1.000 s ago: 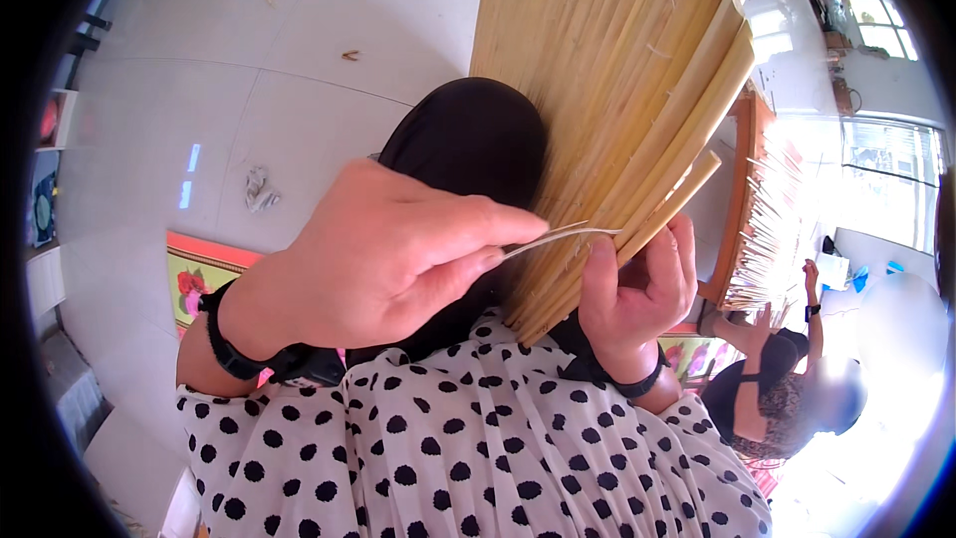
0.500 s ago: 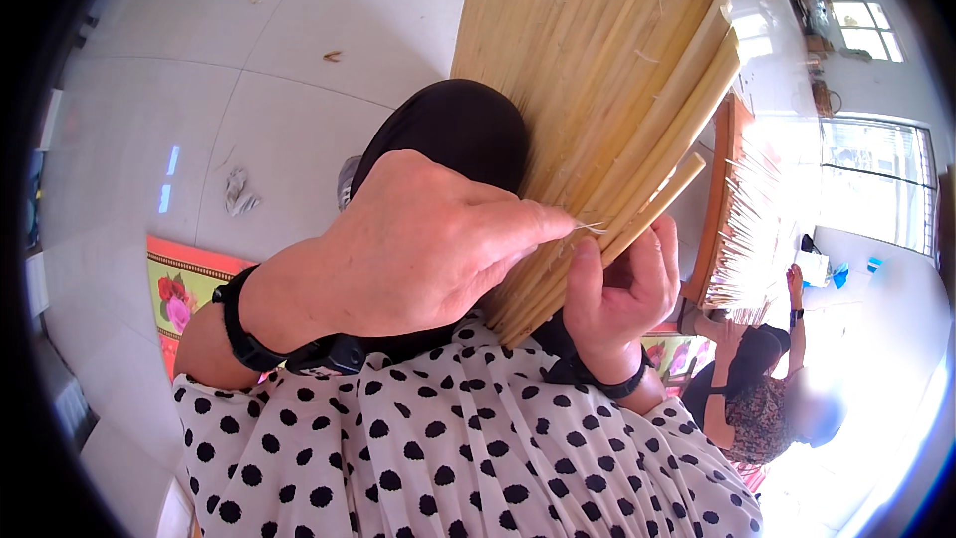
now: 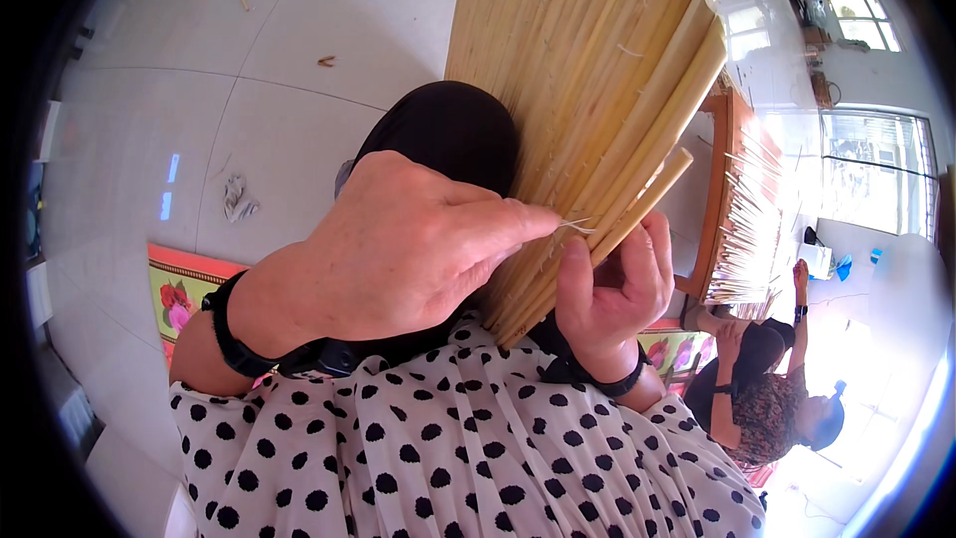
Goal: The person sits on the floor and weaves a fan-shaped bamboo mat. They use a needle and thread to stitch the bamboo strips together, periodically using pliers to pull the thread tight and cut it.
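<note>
A mat of straw-yellow reed stalks (image 3: 568,70) lies across my lap and slopes away from me, over my dark-covered knee. My left hand (image 3: 408,244) is closed, its thumb and forefinger pinching a thin pale thread (image 3: 580,226) at the mat's near right edge. Facing it, my right hand (image 3: 617,284) grips the outermost reed stalk (image 3: 647,201), with the thumb on top and the fingers curled beneath. The far end of that stalk stands a little apart from the others. Both fingertips nearly meet at the thread.
To the right, another person (image 3: 762,399) sits by an orange-brown wooden frame (image 3: 725,179) laid with many thin sticks (image 3: 749,224). A crumpled grey cloth (image 3: 239,197) and small scraps (image 3: 326,62) lie on the tiled floor. A flowered mat (image 3: 179,289) is at my left.
Both hands and the mat appear slightly further left, with the grips unchanged. The thread's loose end shows more plainly between my fingertips. The other person's arm has shifted a little.
</note>
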`<state>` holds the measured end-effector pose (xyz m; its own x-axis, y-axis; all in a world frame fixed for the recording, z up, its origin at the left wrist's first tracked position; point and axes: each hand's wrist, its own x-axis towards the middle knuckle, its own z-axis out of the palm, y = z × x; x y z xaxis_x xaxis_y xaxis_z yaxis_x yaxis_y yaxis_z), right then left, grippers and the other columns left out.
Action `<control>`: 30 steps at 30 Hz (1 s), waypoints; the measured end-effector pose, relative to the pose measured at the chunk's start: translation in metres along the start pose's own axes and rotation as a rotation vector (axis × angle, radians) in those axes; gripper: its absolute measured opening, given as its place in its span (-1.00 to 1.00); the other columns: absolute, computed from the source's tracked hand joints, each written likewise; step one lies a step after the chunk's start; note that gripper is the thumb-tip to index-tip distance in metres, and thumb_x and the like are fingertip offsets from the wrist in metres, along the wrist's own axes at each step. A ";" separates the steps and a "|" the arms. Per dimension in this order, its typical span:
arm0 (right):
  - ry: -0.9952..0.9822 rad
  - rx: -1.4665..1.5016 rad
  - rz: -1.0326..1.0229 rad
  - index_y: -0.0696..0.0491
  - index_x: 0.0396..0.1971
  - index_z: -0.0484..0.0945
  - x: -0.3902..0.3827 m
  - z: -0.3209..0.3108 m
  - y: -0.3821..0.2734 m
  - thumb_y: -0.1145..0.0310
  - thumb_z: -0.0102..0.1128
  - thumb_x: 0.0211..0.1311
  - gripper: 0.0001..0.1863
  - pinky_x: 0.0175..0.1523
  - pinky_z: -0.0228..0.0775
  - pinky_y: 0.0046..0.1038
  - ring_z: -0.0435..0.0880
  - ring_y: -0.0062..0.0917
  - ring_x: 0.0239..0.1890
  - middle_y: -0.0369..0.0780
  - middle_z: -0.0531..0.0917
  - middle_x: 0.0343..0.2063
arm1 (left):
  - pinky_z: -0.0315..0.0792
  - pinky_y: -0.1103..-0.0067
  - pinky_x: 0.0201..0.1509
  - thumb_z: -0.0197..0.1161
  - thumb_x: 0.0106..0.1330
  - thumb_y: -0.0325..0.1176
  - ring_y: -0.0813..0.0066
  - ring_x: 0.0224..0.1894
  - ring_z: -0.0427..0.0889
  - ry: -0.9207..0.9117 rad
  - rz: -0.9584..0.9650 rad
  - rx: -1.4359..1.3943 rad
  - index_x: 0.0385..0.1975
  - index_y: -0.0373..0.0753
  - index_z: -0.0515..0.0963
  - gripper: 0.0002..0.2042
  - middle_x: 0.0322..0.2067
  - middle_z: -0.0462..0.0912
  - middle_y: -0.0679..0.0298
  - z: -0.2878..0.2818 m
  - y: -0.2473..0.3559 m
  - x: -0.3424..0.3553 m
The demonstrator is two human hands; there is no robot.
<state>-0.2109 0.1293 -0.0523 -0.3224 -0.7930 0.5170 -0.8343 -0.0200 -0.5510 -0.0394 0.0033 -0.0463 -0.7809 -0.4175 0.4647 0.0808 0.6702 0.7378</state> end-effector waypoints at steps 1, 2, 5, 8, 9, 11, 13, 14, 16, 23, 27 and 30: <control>0.001 0.011 0.012 0.24 -0.18 0.63 -0.001 0.000 0.000 0.50 0.40 -0.18 -0.58 -0.27 0.50 -0.50 0.68 -0.40 -0.34 -0.08 0.64 -0.26 | 0.43 0.53 -0.58 0.33 0.01 -0.63 0.33 -0.64 0.58 0.000 0.005 0.013 -0.16 -0.27 0.65 -0.67 -0.61 0.62 0.23 0.000 0.000 0.000; 0.002 0.004 0.002 0.25 -0.18 0.63 -0.001 0.000 0.000 0.50 0.40 -0.18 -0.58 -0.27 0.50 -0.50 0.68 -0.40 -0.35 -0.08 0.64 -0.26 | 0.42 0.53 -0.58 0.33 0.01 -0.63 0.33 -0.64 0.57 0.000 0.010 0.025 -0.16 -0.26 0.65 -0.67 -0.62 0.61 0.23 0.000 0.000 0.000; 0.010 0.001 -0.023 0.26 -0.18 0.63 0.000 0.001 -0.001 0.50 0.39 -0.18 -0.57 -0.28 0.51 -0.50 0.67 -0.40 -0.36 -0.08 0.64 -0.27 | 0.33 0.51 -0.63 0.33 0.01 -0.62 0.34 -0.70 0.49 -0.033 0.054 0.076 -0.16 -0.23 0.66 -0.67 -0.68 0.52 0.26 -0.007 -0.003 0.005; 0.023 0.022 -0.052 0.26 -0.16 0.63 0.003 0.001 0.003 0.50 0.38 -0.20 -0.55 -0.31 0.51 -0.51 0.66 -0.42 -0.38 -0.09 0.64 -0.28 | 0.23 0.52 -0.66 0.33 0.03 -0.59 0.36 -0.74 0.38 -0.083 0.117 0.126 -0.16 -0.22 0.67 -0.68 -0.73 0.41 0.29 -0.013 -0.011 0.013; 0.027 0.022 -0.061 0.26 -0.15 0.63 0.004 0.001 0.004 0.50 0.38 -0.20 -0.54 -0.32 0.51 -0.52 0.66 -0.44 -0.39 -0.10 0.63 -0.28 | 0.21 0.52 -0.66 0.33 0.04 -0.58 0.37 -0.74 0.37 -0.081 0.117 0.104 -0.16 -0.21 0.67 -0.69 -0.73 0.40 0.30 -0.013 -0.013 0.016; 0.052 0.084 -0.073 0.26 -0.13 0.63 0.004 0.003 0.006 0.50 0.38 -0.21 -0.51 -0.35 0.51 -0.54 0.65 -0.48 -0.40 -0.11 0.62 -0.29 | 0.18 0.53 -0.65 0.33 0.05 -0.55 0.38 -0.74 0.33 -0.090 0.107 0.075 -0.16 -0.21 0.68 -0.70 -0.74 0.37 0.31 -0.015 -0.015 0.017; 0.099 0.192 -0.084 0.25 -0.10 0.63 0.004 0.009 0.010 0.49 0.39 -0.22 -0.48 -0.38 0.50 -0.58 0.64 -0.52 -0.43 -0.13 0.61 -0.28 | 0.23 0.52 -0.64 0.33 0.01 -0.56 0.38 -0.71 0.40 -0.107 0.082 0.103 -0.16 -0.16 0.67 -0.66 -0.70 0.42 0.33 -0.016 -0.012 0.018; 0.102 0.225 -0.084 0.25 -0.09 0.63 0.006 0.010 0.011 0.49 0.39 -0.23 -0.47 -0.39 0.50 -0.59 0.64 -0.54 -0.44 -0.14 0.61 -0.27 | 0.25 0.52 -0.64 0.32 -0.01 -0.56 0.38 -0.69 0.43 -0.115 0.071 0.118 -0.16 -0.14 0.67 -0.65 -0.68 0.45 0.33 -0.017 -0.008 0.019; 0.108 0.280 -0.084 0.24 -0.07 0.64 0.006 0.012 0.013 0.48 0.40 -0.23 -0.45 -0.41 0.50 -0.61 0.63 -0.57 -0.45 -0.16 0.60 -0.26 | 0.23 0.53 -0.65 0.33 -0.02 -0.56 0.40 -0.71 0.40 -0.137 0.064 0.152 -0.16 -0.15 0.68 -0.64 -0.70 0.42 0.34 -0.018 -0.005 0.020; 0.077 0.401 0.014 0.27 -0.03 0.61 -0.001 0.017 0.014 0.45 0.41 -0.22 -0.41 -0.42 0.45 -0.61 0.59 -0.57 -0.48 -0.14 0.57 -0.24 | 0.18 0.56 -0.66 0.31 -0.10 -0.55 0.46 -0.75 0.29 -0.174 0.118 0.235 -0.15 -0.17 0.68 -0.59 -0.74 0.31 0.37 -0.023 -0.003 0.029; 0.084 0.460 -0.034 0.30 -0.01 0.59 0.001 0.018 0.015 0.45 0.40 -0.19 -0.40 -0.35 0.46 -0.60 0.61 -0.53 -0.41 -0.12 0.57 -0.24 | 0.11 0.56 -0.67 0.30 -0.13 -0.54 0.49 -0.76 0.22 -0.200 0.130 0.276 -0.15 -0.16 0.69 -0.57 -0.74 0.27 0.40 -0.026 -0.003 0.030; 0.081 0.497 -0.013 0.30 -0.01 0.60 0.001 0.019 0.014 0.42 0.41 -0.18 -0.40 -0.30 0.48 -0.58 0.62 -0.48 -0.37 -0.11 0.57 -0.24 | 0.09 0.55 -0.66 0.31 -0.15 -0.53 0.49 -0.75 0.19 -0.206 0.137 0.291 -0.14 -0.17 0.69 -0.56 -0.73 0.27 0.40 -0.027 -0.004 0.030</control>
<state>-0.2140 0.1168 -0.0725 -0.3635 -0.7413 0.5642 -0.5309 -0.3328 -0.7793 -0.0463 -0.0286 -0.0218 -0.8857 -0.1992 0.4194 0.0375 0.8697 0.4921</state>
